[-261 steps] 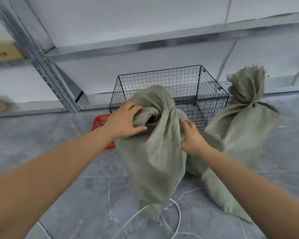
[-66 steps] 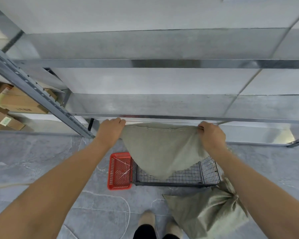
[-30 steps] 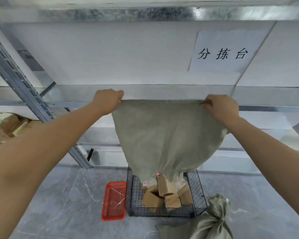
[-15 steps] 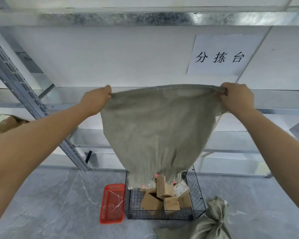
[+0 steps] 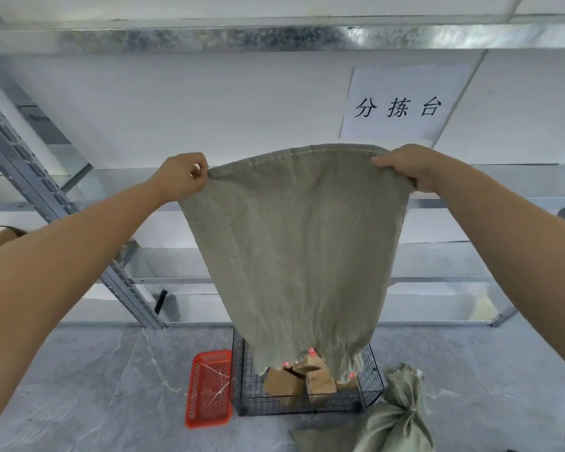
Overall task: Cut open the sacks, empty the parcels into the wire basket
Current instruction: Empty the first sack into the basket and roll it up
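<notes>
red plastic crate [image 5: 209, 389]: perforated, rigid, on the grey stone floor [image 5: 79, 386], just beside the left wall of the wire basket [image 5: 374, 383].

left hand [image 5: 183, 176]: thumb and curled fingers pinch the left corner of the sack's stitched bottom hem.

sack [image 5: 300, 243]: hangs upside down between my two hands, long axis vertical, mouth at the bottom. coarse woven cloth, grey-green, limp. the body is flat and slack, so i judge it nearly empty.

key relation: the mouth lies straight down from both grips and sits over the wire basket, its gathered edge about level with the rim. neither hand is nearer, and they share the load.

parcels [image 5: 284, 381]: small brown cardboard boxes, sharp-cornered, some with red tags. they are heaped inside the black wire grid, and the top ones are half hidden by the sack mouth.

right hand [image 5: 405, 168]: fingers curled over the right corner of the hem, closed on the cloth.

judgement: the next move is a straight upward lift or shake to clear the mouth.

second sack [image 5: 402, 415]: same weave, neck tied, on the floor by the basket's front right corner, not yet cut.
</notes>
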A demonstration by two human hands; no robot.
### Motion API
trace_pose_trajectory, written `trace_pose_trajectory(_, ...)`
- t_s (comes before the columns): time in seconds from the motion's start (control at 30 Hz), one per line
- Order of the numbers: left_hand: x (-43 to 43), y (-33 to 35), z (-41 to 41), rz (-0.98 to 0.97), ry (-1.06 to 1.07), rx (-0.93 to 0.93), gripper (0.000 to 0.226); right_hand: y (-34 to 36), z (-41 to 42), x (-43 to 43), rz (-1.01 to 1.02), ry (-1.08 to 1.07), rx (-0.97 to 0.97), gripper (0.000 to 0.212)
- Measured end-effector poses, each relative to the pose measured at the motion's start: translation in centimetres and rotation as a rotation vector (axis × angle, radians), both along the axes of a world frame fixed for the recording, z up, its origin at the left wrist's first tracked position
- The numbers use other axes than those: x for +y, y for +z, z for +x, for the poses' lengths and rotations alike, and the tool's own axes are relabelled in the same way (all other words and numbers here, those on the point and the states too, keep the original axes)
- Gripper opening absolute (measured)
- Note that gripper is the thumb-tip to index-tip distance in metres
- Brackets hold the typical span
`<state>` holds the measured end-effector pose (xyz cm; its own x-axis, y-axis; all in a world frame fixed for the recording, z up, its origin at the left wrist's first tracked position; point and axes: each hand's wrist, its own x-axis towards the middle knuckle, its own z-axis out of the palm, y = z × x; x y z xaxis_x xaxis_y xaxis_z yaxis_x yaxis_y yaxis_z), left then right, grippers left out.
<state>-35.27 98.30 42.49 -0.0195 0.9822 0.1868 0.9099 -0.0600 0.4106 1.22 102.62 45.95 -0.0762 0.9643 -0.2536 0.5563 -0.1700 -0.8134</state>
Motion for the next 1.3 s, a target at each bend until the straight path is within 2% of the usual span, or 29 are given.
trace_pose_trajectory(0.17,-0.2,0.8,4.4,-0.066,-0.147,0.006,0.023,0.1,-4.8,-1.4,-0.025,0.023,0.101,0.026)
trace_pose_trajectory(0.3,-0.3,1.3,8.4,-0.118,-0.161,-0.172,0.026,-0.8,-9.1,-3.4,0.081,0.041,0.105,0.038)
trace_pose_trajectory(0.37,-0.6,1.7,9.9,-0.192,-0.189,-0.206,0.027,-1.5,-10.8,-3.7,0.035,0.028,0.234,0.025)
trace_pose_trajectory(0.5,-1.1,2.6,11.2,-0.350,-0.254,-0.136,0.030,-1.8,-12.2,-3.9,-0.120,0.003,0.367,0.004)
trace_pose_trajectory(0.53,-1.0,2.7,11.3,-0.370,-0.256,-0.131,0.030,-1.9,-12.3,-3.8,-0.177,0.017,0.389,0.010)
trace_pose_trajectory(0.6,-0.9,2.8,11.3,-0.383,-0.268,-0.113,0.030,-2.0,-12.4,-3.6,-0.241,0.035,0.375,0.019)
trace_pose_trajectory(0.7,-0.8,3.0,11.3,-0.390,-0.267,-0.148,0.037,-1.9,-12.3,-3.4,-0.231,0.010,0.263,0.019)
trace_pose_trajectory(0.9,-0.4,2.5,11.6,-0.320,-0.309,-0.029,0.041,-1.9,-12.3,-3.2,-0.220,-0.052,0.215,0.026)
trace_pose_trajectory(1.0,-0.1,2.2,11.6,-0.258,-0.271,0.055,0.045,-1.5,-12.2,-3.4,-0.241,0.005,0.198,0.029)
trace_pose_trajectory(1.07,0.1,2.3,11.2,-0.254,-0.253,0.080,0.043,-1.3,-11.5,-3.2,-0.166,0.049,0.145,0.023)
trace_pose_trajectory(1.1,0.1,2.4,10.9,-0.243,-0.254,0.094,0.041,-1.4,-11.1,-2.8,-0.054,0.063,0.076,0.018)
trace_pose_trajectory(1.17,0.0,2.5,10.2,-0.206,-0.279,0.106,0.041,-2.0,-9.8,-1.8,0.257,0.131,-0.208,0.011)
trace_pose_trajectory(1.23,0.1,2.6,9.5,-0.174,-0.312,0.113,0.042,-2.7,-8.5,-0.8,0.411,0.237,-0.496,0.037)
trace_pose_trajectory(1.3,0.0,2.9,9.0,-0.165,-0.334,0.125,0.041,-3.1,-7.6,-0.2,0.434,0.315,-0.632,0.043)
